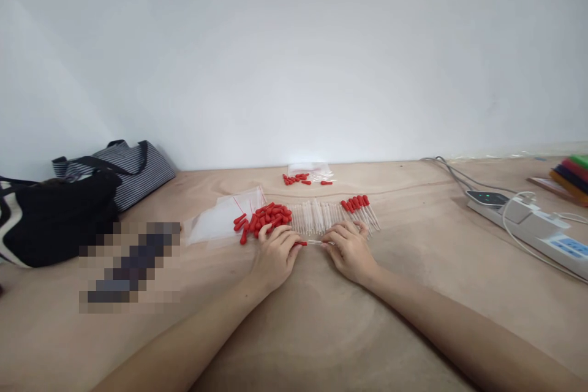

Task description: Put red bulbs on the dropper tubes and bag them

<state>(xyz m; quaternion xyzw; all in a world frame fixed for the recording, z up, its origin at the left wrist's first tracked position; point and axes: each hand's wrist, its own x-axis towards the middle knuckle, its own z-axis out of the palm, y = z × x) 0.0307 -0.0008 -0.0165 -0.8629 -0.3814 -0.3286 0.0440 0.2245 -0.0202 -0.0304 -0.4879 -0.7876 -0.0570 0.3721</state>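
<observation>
My left hand [277, 257] pinches a red rubber dropper bulb [301, 244] whose open end points right. My right hand [351, 251] is closed on a clear glass dropper tube [315, 242], which reaches left toward the bulb; whether the two touch I cannot tell. Just beyond my left hand lies a pile of red bulbs [266, 217]. A row of bare glass tubes [315, 215] is spread behind both hands. Several droppers with red bulbs fitted [356, 203] lie side by side beyond my right hand.
Clear plastic bags [209, 220] lie left of the pile. Farther back are smaller red bulbs [296, 179] and a bag [310, 168]. Bags [133, 174] stand at the left, beside a pixelated patch. At the right are a power strip [537, 223] with cables and colourful items [574, 177].
</observation>
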